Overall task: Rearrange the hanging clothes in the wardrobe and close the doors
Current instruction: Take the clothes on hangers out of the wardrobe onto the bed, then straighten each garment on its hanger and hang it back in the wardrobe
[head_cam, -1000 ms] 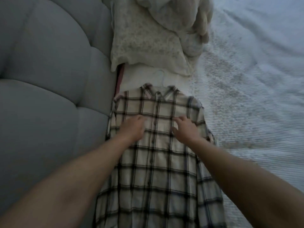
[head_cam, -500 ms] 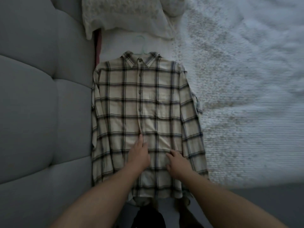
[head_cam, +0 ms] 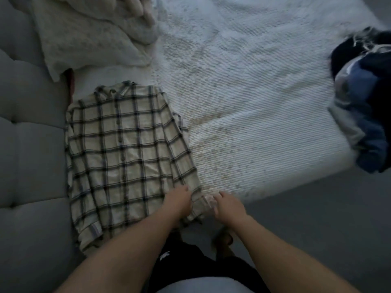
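Seen from above in dim light: a cream plaid shirt (head_cam: 127,149) with dark checks, spread face up on a white textured bedspread (head_cam: 254,98), collar pointing away from the camera, left side lying along a grey tufted headboard (head_cam: 29,144). Near its lower right corner, both hands at work. Left hand (head_cam: 178,203) resting on the shirt's right edge by the sleeve, fingers bent down onto the cloth (whether gripping the fabric or merely pressing it cannot be told, given the blur). Right hand (head_cam: 229,205) just beside it, fingers curled at the pale end of the right sleeve, apparently pinching the cuff, though motion blur hides the fingertips. Hands close together but apart, a fold of sleeve cloth between them.

Beyond the collar, a rumpled cream blanket (head_cam: 91,37) heaped against the headboard, with a thin strip of dark red showing just beneath its lower edge. At the far right edge of the bed, well apart from the shirt, a blurred pile of dark blue and grey clothes (head_cam: 364,102). In the foreground, bare forearms reaching forward over black shorts (head_cam: 190,263) bearing a small white logo, a bare foot visible on the grey floor (head_cam: 317,218) between bed and body.
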